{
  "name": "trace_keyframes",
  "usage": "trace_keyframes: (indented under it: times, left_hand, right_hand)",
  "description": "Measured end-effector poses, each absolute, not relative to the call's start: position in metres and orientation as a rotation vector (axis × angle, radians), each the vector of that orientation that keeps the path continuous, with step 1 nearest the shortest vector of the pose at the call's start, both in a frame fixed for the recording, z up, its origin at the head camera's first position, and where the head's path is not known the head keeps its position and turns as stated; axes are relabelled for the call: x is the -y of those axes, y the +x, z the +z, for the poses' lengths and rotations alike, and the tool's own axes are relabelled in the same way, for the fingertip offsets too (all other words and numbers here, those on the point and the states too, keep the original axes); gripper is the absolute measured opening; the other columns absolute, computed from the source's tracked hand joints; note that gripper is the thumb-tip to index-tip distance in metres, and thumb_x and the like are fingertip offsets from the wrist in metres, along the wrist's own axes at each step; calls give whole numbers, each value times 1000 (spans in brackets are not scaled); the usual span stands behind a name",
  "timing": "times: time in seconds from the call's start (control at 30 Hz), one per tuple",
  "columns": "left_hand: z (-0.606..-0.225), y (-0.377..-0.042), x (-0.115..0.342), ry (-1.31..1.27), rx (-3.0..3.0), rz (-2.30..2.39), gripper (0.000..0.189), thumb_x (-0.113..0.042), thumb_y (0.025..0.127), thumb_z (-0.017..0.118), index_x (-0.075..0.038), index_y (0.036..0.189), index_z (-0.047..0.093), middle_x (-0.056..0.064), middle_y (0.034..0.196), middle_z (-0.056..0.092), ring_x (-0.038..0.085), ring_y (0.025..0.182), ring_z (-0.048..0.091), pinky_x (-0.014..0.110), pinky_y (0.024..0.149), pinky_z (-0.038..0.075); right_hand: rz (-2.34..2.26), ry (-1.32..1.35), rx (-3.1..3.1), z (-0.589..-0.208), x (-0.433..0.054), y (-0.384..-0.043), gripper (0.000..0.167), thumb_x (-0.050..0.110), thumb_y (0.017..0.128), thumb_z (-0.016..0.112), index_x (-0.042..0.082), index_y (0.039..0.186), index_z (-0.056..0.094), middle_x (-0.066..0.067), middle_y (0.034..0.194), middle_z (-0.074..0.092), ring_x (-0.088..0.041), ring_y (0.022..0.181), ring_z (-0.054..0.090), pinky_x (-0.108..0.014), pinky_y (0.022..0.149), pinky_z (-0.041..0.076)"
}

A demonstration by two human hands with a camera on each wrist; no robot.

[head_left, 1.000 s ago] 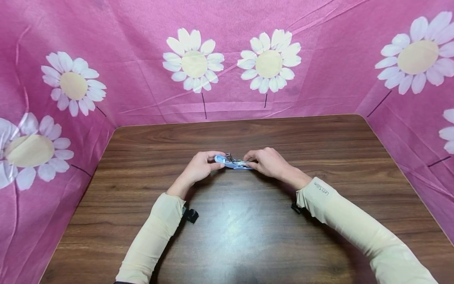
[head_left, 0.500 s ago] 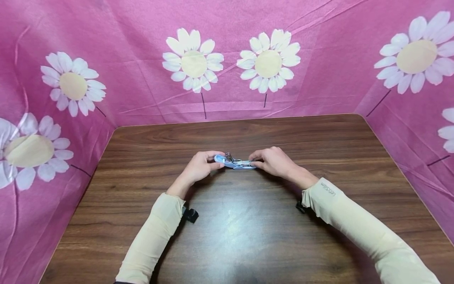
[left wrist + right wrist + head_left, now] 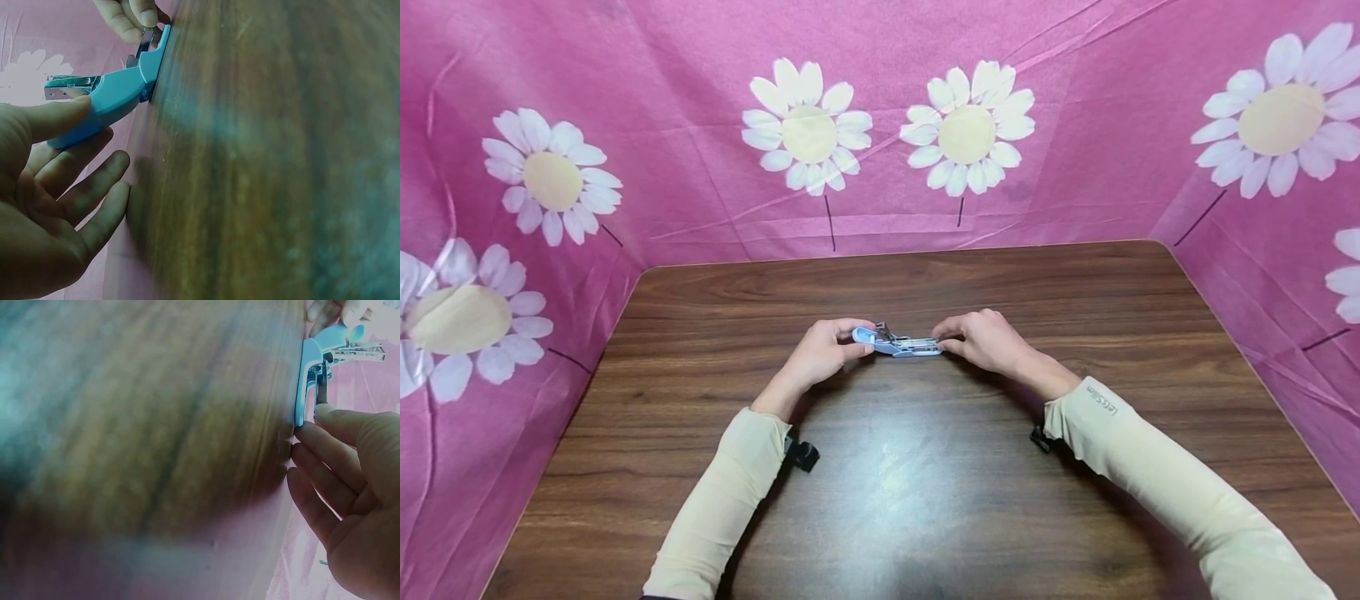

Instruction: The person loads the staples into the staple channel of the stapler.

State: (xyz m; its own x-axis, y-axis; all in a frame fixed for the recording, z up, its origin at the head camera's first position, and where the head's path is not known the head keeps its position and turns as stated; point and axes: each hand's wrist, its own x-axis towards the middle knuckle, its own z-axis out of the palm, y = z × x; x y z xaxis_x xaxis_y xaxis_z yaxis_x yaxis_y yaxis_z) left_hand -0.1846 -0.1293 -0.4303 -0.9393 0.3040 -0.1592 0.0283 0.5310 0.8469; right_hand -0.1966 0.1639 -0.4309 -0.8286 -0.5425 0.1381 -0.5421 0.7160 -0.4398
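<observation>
A light blue stapler [image 3: 917, 348] lies opened out above the table, its metal parts exposed. My left hand [image 3: 822, 352] grips the handle end between thumb and fingers. In the left wrist view the thumb lies along the blue handle [image 3: 119, 90], with the lower fingers spread below it. At the other end, my right hand [image 3: 988, 342] pinches the tip. The right wrist view has that thumb on the dark metal rail and the index finger under the end of the blue base [image 3: 300, 400]. A silvery metal piece [image 3: 359, 353] sticks out from the handle half.
The stapler is near the middle of a brown wood-grain table [image 3: 895, 500]. A pink cloth [image 3: 700, 125] printed with white daisies stands round its back and sides. Black straps [image 3: 803, 455] show at the cream sleeves.
My right hand has slid right along the stapler to its end, baring more of the metal rail. The left hand and the stapler have stayed nearly still.
</observation>
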Motion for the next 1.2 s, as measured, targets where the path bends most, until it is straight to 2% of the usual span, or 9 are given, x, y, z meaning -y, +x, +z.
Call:
trace_keyframes:
  times: [0.17,0.37,0.47,0.67,0.8,0.87,0.93,1.03,1.2]
  left_hand:
    - [-431,-185,129,278,-2490,1379,35,-22,91,76,-18,126,72,1,114,77,13,86,57,27,77,44]
    - [-430,-185,128,283,-2497,1383,40,-23,91,76,-20,130,70,1,112,78,11,58,46,25,59,39]
    - [-429,-185,126,286,-2515,1365,41,-26,91,77,-23,131,70,0,113,77,11,55,42,25,58,37]
    - [-429,-186,125,309,-2579,1302,42,-29,90,77,-25,131,70,-2,116,76,11,76,51,25,72,41]
    - [-427,-187,124,294,-2586,1303,47,-29,89,79,-25,135,67,-2,119,75,15,74,48,30,71,42]
    - [-427,-188,123,292,-2586,1312,49,-31,88,79,-24,135,67,-2,118,75,14,78,54,32,77,47]
    - [-427,-189,123,296,-2581,1330,49,-32,88,80,-24,135,67,-1,118,75,11,94,63,35,88,51]
    - [-427,-190,123,296,-2570,1354,47,-34,87,80,-25,132,69,-2,116,76,9,113,63,38,103,49]
    - [-427,-192,123,302,-2536,1390,46,-35,87,81,-28,131,70,-3,118,75,9,113,63,40,105,49]
  right_hand:
    - [-743,-933,-2918,-432,-164,-198,17,25,91,76,20,107,79,3,105,79,-22,100,75,-46,87,56]
    - [-760,-917,-2914,-433,-164,-198,15,25,91,76,22,105,79,4,104,80,-21,100,75,-45,86,55]
    - [-765,-910,-2915,-434,-164,-198,15,24,91,76,22,105,79,4,103,80,-21,101,75,-45,86,55]
    - [-764,-908,-2918,-437,-164,-199,15,24,90,76,21,104,79,4,103,80,-21,100,75,-45,86,55]
    - [-782,-899,-2916,-436,-164,-198,15,24,91,76,21,105,79,4,103,80,-21,100,75,-44,86,56]
    - [-800,-878,-2917,-437,-164,-198,15,24,90,76,22,104,80,4,102,80,-20,97,75,-44,84,56]
    - [-815,-856,-2918,-437,-163,-199,15,24,90,77,22,104,80,4,99,80,-19,94,75,-43,82,55]
    - [-828,-838,-2918,-436,-163,-199,15,25,89,78,22,103,80,3,97,80,-18,90,76,-43,79,54]
    - [-814,-842,-2923,-434,-163,-199,15,26,88,78,22,103,80,4,97,80,-18,92,76,-44,79,54]
